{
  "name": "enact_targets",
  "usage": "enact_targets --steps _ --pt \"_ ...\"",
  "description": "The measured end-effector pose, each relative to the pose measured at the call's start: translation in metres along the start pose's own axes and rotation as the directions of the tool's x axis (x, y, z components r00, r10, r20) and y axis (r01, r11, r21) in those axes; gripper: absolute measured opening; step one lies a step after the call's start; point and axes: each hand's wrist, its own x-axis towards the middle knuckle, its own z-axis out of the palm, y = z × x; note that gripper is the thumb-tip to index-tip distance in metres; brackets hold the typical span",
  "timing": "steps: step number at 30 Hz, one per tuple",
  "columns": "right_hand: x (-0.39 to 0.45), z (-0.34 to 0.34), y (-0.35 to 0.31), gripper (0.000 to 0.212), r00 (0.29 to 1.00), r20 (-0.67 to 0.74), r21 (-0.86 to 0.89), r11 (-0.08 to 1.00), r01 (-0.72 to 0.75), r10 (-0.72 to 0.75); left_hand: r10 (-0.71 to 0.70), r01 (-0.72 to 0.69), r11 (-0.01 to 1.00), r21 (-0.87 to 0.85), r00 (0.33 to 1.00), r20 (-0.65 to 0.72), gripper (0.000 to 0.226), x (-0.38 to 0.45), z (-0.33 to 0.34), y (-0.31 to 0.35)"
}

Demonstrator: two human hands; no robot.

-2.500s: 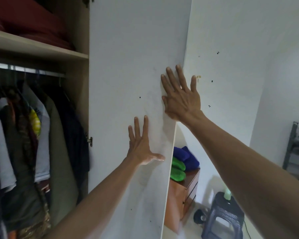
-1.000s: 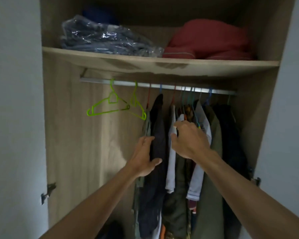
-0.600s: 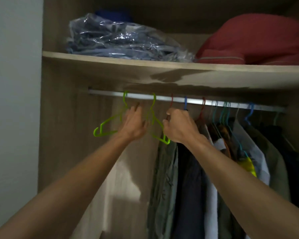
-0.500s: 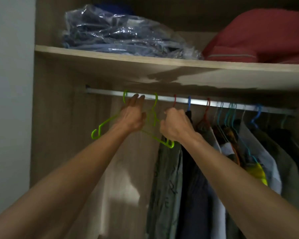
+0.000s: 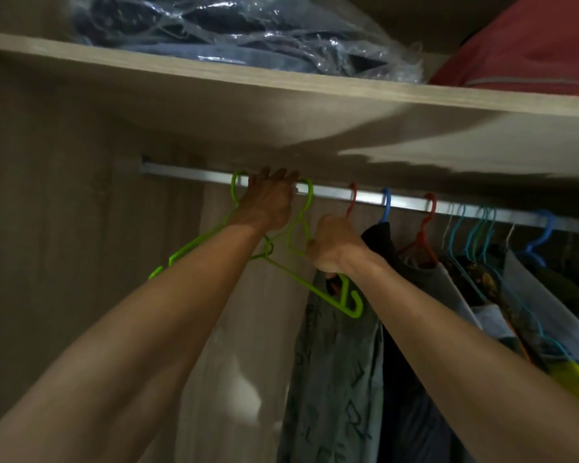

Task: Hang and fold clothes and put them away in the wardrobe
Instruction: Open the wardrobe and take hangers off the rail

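Two empty lime-green plastic hangers (image 5: 295,228) hung tilted at the left end of the wardrobe's metal rail (image 5: 365,197); right of them along it hung garments (image 5: 415,295) on red, blue and teal hangers.

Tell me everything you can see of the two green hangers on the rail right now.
The green hangers are bare, thin bright-green plastic as it looks, with notched ends. Both hooks sit over the metal rail at its left end, left of the hanging clothes. The left hand reaches up between the two hooks, its fingers at the rail; the right hand closes on the nearer hanger's body. They hang tilted and overlapping, one arm ending low before the grey-green garment.
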Motion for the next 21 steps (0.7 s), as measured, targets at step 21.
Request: enact_targets --steps 21 --pt "-0.033 -0.027 0.009 0.012 0.986 0.004 0.208 0.964 -0.165 0.167 -0.030 0.033 0.999 0.015 0.983 -0.179 0.047 0.004 0.013 0.007"
